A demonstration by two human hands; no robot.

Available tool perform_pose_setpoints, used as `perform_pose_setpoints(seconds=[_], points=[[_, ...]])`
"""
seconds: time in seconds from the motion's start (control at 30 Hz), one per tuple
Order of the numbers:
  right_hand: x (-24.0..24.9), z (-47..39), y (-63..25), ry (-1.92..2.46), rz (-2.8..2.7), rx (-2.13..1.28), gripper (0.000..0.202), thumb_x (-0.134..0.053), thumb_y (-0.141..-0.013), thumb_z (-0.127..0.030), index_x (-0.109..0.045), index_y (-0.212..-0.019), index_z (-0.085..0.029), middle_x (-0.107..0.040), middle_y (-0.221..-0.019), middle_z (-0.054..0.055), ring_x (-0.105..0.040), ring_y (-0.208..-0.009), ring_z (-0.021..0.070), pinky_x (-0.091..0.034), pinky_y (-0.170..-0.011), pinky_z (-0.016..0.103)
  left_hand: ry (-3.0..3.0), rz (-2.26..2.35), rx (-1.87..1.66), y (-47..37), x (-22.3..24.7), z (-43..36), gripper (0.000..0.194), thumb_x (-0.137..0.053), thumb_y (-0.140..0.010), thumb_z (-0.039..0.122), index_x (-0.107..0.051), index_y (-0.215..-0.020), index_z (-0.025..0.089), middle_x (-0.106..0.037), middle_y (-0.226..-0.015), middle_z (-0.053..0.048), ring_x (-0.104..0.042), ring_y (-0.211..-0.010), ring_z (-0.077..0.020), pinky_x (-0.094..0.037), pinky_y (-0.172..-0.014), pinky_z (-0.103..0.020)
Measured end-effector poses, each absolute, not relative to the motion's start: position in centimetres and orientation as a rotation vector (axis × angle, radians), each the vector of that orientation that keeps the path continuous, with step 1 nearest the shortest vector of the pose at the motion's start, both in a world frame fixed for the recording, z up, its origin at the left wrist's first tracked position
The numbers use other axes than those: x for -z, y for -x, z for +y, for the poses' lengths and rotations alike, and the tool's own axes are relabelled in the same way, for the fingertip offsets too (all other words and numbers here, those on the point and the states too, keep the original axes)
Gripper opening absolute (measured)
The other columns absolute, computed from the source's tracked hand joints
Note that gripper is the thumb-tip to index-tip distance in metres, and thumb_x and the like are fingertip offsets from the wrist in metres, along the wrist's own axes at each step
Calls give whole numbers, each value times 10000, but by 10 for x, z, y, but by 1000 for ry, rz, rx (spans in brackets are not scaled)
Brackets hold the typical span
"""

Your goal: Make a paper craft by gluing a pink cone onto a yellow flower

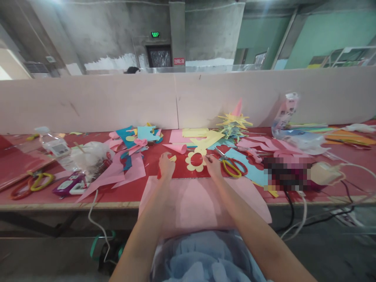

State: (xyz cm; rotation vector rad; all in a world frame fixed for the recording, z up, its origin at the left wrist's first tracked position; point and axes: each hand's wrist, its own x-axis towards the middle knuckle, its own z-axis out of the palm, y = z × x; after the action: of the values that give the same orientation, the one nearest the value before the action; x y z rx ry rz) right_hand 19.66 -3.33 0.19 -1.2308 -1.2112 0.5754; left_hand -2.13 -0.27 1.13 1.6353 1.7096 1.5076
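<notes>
A yellow paper flower ring [201,168] with scalloped edges and a round hole lies on the red table in front of me. My right hand [214,167] pinches its right edge between thumb and fingers. To the left of the ring, my left hand [167,166] is closed, and a small yellow paper piece [173,158] shows at its fingers. Something red shows by its lower edge; I cannot make out what it is. Beyond the hands lies a rolled pink paper cone [178,148]. Yellow-and-red-handled scissors [232,167] rest right of my right hand.
A pink sheet [202,199] hangs over the table's front edge. Paper scraps [131,172] and more scissors [33,183] lie leftward, near a plastic bottle [54,144]. Farther back stands a layered paper tree [234,125]. Cables [304,215] run off the right side.
</notes>
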Motion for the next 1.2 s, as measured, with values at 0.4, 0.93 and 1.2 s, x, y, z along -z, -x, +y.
perform_pose_setpoints(seconds=[0.4,0.93,1.2], points=[[-13,-40,-195,1187,-1108,-517,435,-432,-778,-563,-624,-834,-176,-655,-904,78,-572,-886,208,-424,-809,328,-1795,1563,-1442,8,-17,-8,240,-459,-794,318,-654,-796,179,-645,-684,-30,-558,-683,-165,-396,-713,-257],[-5,-32,-195,1133,-1422,-751,301,-612,-668,-483,-650,-705,-186,-616,-692,4,-523,-649,158,-402,-632,275,-1519,1002,-1291,-32,-14,-15,338,-622,-687,348,-619,-958,146,-686,-843,-56,-629,-750,-180,-501,-687,-288],[-11,-40,-201,1028,-1400,-984,347,-599,-677,-525,-649,-674,-182,-640,-754,8,-558,-767,180,-419,-730,289,-1337,944,-1283,-30,-11,-9,408,-644,-622,507,-615,-795,139,-644,-661,-15,-600,-610,-138,-507,-629,-276]])
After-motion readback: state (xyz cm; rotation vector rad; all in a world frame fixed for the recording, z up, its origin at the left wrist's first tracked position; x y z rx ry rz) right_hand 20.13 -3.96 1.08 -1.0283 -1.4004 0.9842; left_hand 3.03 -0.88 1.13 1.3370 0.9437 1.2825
